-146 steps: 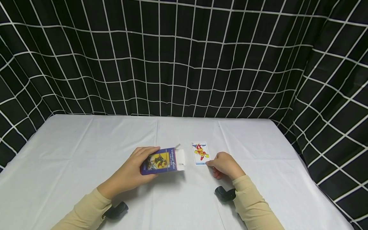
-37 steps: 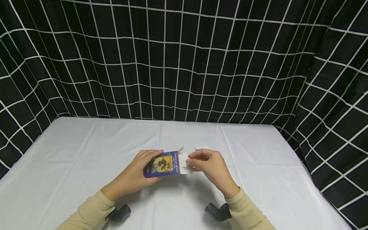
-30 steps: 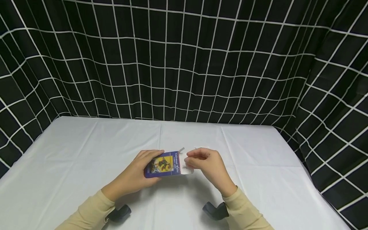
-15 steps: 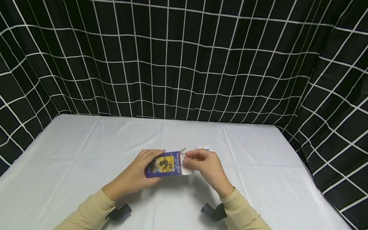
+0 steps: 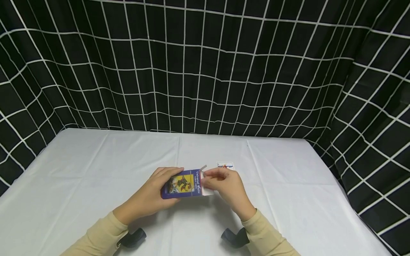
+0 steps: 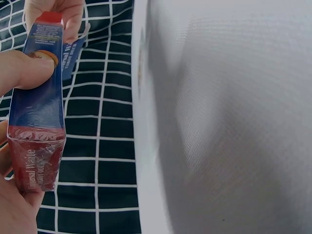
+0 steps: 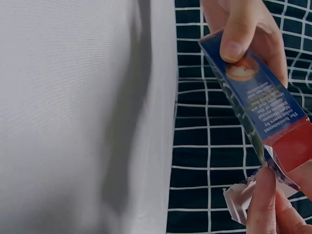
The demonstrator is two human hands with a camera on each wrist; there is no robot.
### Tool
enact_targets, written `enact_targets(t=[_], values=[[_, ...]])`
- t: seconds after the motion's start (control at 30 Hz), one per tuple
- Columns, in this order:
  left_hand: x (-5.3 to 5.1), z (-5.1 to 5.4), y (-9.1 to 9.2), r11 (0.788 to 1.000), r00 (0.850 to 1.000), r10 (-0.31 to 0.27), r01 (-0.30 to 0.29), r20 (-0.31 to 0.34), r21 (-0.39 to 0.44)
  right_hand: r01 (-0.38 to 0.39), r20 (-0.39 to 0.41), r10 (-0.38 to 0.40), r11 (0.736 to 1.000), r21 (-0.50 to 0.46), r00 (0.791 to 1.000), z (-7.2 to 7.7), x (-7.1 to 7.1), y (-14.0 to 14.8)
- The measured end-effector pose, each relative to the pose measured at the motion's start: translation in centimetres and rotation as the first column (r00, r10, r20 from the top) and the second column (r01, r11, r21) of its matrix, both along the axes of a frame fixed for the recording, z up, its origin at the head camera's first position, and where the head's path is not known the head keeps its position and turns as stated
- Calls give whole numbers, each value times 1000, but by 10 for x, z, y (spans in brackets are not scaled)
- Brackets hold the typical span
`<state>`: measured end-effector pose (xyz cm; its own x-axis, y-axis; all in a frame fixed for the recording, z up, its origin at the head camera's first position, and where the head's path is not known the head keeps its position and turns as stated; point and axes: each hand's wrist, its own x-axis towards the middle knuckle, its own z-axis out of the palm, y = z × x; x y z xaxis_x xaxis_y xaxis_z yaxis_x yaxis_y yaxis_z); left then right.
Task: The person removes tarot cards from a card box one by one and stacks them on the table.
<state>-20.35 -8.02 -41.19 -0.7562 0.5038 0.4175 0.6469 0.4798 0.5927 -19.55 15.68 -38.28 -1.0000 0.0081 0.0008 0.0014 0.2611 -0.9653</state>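
My left hand (image 5: pixel 148 192) grips a blue tarot deck box (image 5: pixel 181 183) above the table, its yellow picture panel facing up and its open end to the right. In the left wrist view, the thumb presses the box's narrow side (image 6: pixel 39 107). My right hand (image 5: pixel 229 186) is at the open end, with bent fingertips at the mouth beside the white flap (image 5: pixel 208 192). Fingers (image 7: pixel 263 195) touch the red-edged opening in the right wrist view; whether they pinch anything inside is hidden. Behind the right hand lies a picture card (image 5: pixel 225 165), mostly covered.
A white cloth (image 5: pixel 96 170) covers the table. Black curtains with a white grid (image 5: pixel 192 71) stand behind it and at the sides. Dark wrist-worn devices (image 5: pixel 132 237) hang beneath both forearms.
My right hand has gone from the card on the table to the box's open end, then crept left, its fingertips closer to the mouth. The left hand keeps its grip on the box.
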Motion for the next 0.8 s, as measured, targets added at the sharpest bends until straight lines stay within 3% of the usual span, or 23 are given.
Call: enact_targets(t=[0.33,0.8], values=[[1,-2,0,1000,1000,7,-7,-6,1,10,-3,-10,998,66,1000,-1,-1,-2],[1,1,-1,1000,1000,9,-9,0,-8,-68,-5,69,994,85,998,5,-4,9]])
